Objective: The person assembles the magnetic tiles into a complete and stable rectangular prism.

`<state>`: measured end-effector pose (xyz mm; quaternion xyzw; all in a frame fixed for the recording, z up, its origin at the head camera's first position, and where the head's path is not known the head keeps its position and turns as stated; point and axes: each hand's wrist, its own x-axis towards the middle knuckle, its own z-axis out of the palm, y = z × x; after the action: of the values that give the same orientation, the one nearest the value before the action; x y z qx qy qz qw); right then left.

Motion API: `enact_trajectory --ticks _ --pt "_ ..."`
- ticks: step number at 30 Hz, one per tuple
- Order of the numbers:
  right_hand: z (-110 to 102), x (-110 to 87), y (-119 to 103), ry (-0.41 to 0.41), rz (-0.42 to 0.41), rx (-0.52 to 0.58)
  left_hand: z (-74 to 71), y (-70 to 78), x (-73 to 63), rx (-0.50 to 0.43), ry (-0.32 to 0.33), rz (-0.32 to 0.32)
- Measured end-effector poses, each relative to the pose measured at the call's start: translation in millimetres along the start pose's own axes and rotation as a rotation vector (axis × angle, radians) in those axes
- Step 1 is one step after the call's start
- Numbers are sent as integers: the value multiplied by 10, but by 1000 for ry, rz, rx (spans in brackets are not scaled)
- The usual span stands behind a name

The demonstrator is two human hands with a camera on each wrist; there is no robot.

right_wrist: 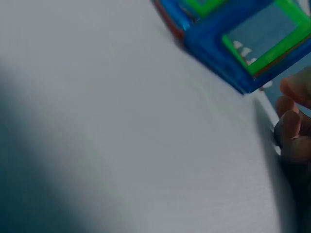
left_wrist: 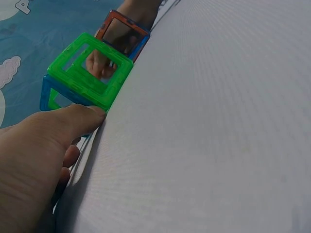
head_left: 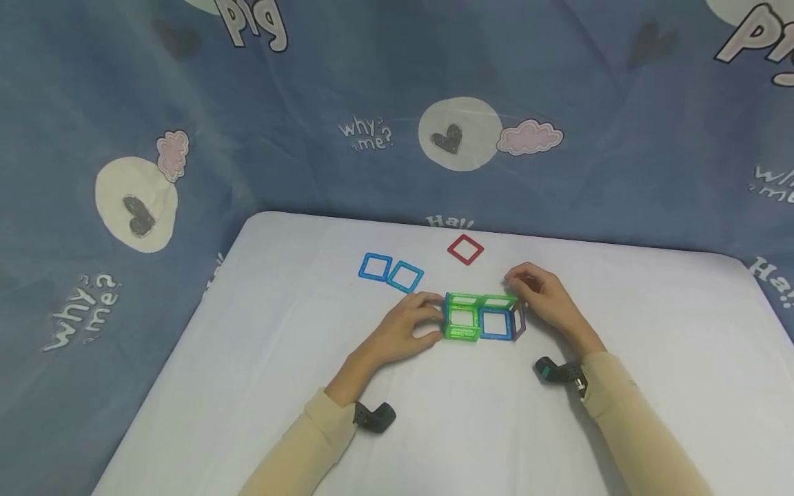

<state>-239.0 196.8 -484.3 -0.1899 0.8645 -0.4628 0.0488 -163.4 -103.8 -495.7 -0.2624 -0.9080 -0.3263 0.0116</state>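
A box-like structure of magnetic tiles (head_left: 463, 333) stands on the white table, mostly green and blue, with a dark red tile (head_left: 520, 322) at its right end. My left hand (head_left: 406, 331) rests against its left end, fingers spread along that side. In the left wrist view the thumb (left_wrist: 82, 119) touches the lower corner of the green tile (left_wrist: 119, 82). By the structure's right rear corner is my right hand (head_left: 548, 296), its fingers loosely curled. The right wrist view shows those fingers (right_wrist: 291, 124) holding nothing, beside a blue tile (right_wrist: 209, 46) and slightly apart from it.
Two blue square tiles (head_left: 375, 277) lie flat behind the left hand. Farther back, a red square tile (head_left: 455, 257) lies near the table's far edge. A blue patterned cloth (head_left: 372, 179) hangs behind the white table (head_left: 279, 289).
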Motion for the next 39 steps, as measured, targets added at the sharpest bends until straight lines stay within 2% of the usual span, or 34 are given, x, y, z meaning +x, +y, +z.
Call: enact_trajectory --ticks 5,8,12,17,21,25,29,39 --pt "-46 100 -32 -123 -25 -102 12 7 0 1 -2 14" --pt "-72 176 -84 -194 -66 -159 -2 7 -7 6 0 2" --pt "-77 297 -158 -267 -122 -289 -35 3 -19 -4 15 -6" --pt "-73 426 -252 -353 -105 -466 -14 -24 -23 -16 17 -5" --pt "-63 477 -289 -398 -83 -558 19 -24 -13 -25 13 -8" --pt "-63 485 -276 -397 -85 -596 22 -5 2 -11 8 -9" --pt "-82 443 -219 -341 -125 -580 32 8 21 -2 8 7" --pt "-45 285 -138 -202 -139 -412 32 13 12 -16 18 -10"
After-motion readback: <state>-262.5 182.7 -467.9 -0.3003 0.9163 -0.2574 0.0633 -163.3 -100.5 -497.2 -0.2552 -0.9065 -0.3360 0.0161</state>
